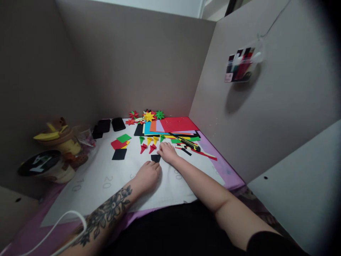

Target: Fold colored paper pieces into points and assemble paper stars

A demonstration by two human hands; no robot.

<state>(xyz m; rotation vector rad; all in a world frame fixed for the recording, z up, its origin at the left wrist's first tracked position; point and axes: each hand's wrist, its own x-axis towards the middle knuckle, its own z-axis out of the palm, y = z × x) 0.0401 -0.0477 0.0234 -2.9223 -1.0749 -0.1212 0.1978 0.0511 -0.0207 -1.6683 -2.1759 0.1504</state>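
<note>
A small black piece of paper [155,158] lies on the white sheet [106,199] between my two hands. My left hand [147,175] is closed at its lower edge, with the fingertips partly hidden. At its right edge, my right hand [167,152] grips it with curled fingers. Just beyond are several small folded paper pieces: green [141,140], yellow [149,141] and red [143,148]. To the left lie paper squares in green [124,138], red [117,144] and black [119,154], with a yellow one mostly covered.
Paper stars [149,116] and coloured sheets [181,124] lie at the back. A utility knife [190,143] rests on the right near paper scraps [183,149]. Pots [69,145] and a clear cup [84,137] stand left. A clear holder [241,67] hangs on the right panel.
</note>
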